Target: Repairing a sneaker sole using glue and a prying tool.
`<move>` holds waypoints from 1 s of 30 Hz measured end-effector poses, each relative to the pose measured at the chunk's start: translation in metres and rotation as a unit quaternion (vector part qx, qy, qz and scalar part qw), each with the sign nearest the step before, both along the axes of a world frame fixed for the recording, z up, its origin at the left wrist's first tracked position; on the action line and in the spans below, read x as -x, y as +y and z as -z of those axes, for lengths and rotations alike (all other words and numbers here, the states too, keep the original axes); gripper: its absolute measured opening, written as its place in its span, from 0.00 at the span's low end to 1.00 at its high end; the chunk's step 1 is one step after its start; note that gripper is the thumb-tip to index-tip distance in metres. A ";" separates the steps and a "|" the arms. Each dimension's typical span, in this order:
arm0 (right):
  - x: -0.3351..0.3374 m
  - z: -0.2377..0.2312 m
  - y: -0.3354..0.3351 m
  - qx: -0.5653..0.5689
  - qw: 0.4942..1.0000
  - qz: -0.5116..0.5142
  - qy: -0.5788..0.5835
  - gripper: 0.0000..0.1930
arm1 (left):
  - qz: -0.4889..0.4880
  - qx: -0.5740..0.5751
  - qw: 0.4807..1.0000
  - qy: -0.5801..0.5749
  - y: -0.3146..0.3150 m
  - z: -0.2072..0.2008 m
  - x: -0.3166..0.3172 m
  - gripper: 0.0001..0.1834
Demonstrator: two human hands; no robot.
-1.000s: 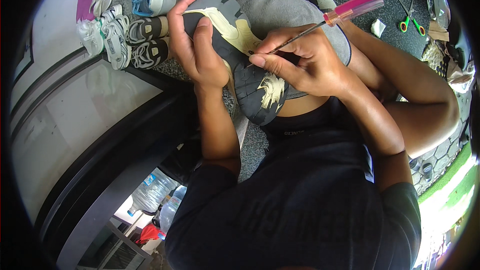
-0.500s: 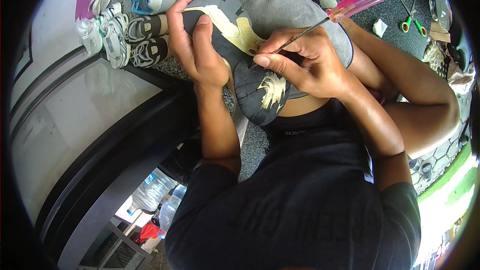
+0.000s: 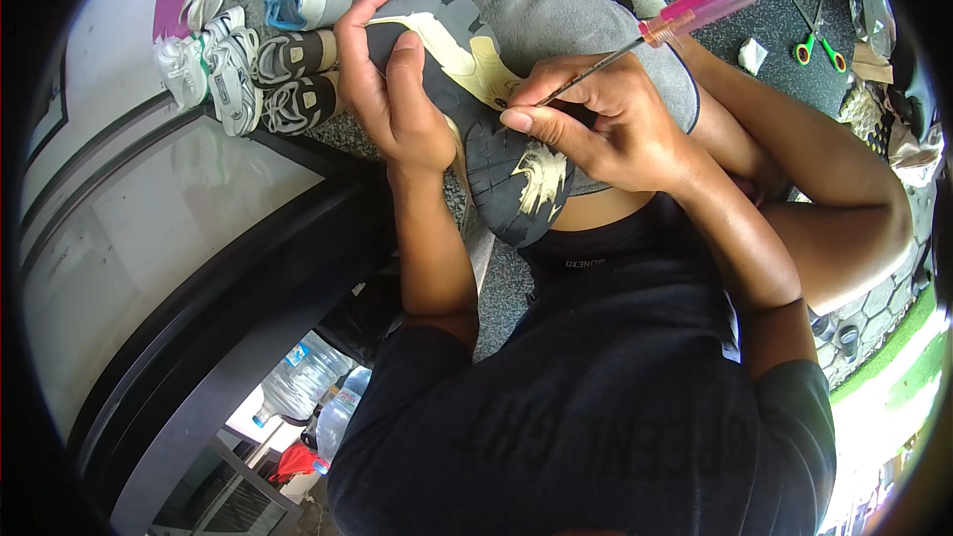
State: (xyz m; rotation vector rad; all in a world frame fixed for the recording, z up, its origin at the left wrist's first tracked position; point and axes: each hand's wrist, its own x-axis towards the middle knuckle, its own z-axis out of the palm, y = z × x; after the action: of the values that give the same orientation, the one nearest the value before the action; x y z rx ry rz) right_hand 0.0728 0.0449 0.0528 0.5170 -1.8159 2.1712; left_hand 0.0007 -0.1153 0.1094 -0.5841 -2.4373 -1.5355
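Observation:
A shoe [image 3: 501,174] lies sole up over my lap, its dark tread worn through to cream patches at the middle and at the near end. Wrapped around its left edge, my left hand [image 3: 402,89] grips it with the thumb on the sole. My right hand [image 3: 596,119] pinches the thin metal shaft of an awl [image 3: 700,12] low down against the sole. The awl's clear pink handle sticks up to the far right; its tip is hidden by my fingers. Under the shoe is a grey round-edged pad [image 3: 566,15] on my leg.
Several pairs of shoes [image 3: 308,55] stand at the far left beside a glossy panel [image 3: 129,218]. Green-handled scissors [image 3: 819,50] and a small white lump [image 3: 751,56] lie on the speckled floor to the right. Plastic bottles [image 3: 303,377] are at the lower left.
The awl's handle has tipped slightly to the left, with my right fingers still on its shaft. The shoe and my left hand have hardly moved.

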 end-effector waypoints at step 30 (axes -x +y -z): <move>-0.006 0.001 -0.010 0.082 0.994 -0.029 -0.068 0.05 | 0.005 -0.007 1.000 -0.024 -0.001 -0.001 0.003 0.22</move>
State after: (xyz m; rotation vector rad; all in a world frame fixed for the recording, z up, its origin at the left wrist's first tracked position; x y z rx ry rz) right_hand 0.0785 0.0348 0.0515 0.3989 -1.6869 2.4229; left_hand -0.0024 -0.1159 0.1105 -0.5629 -2.4591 -1.5874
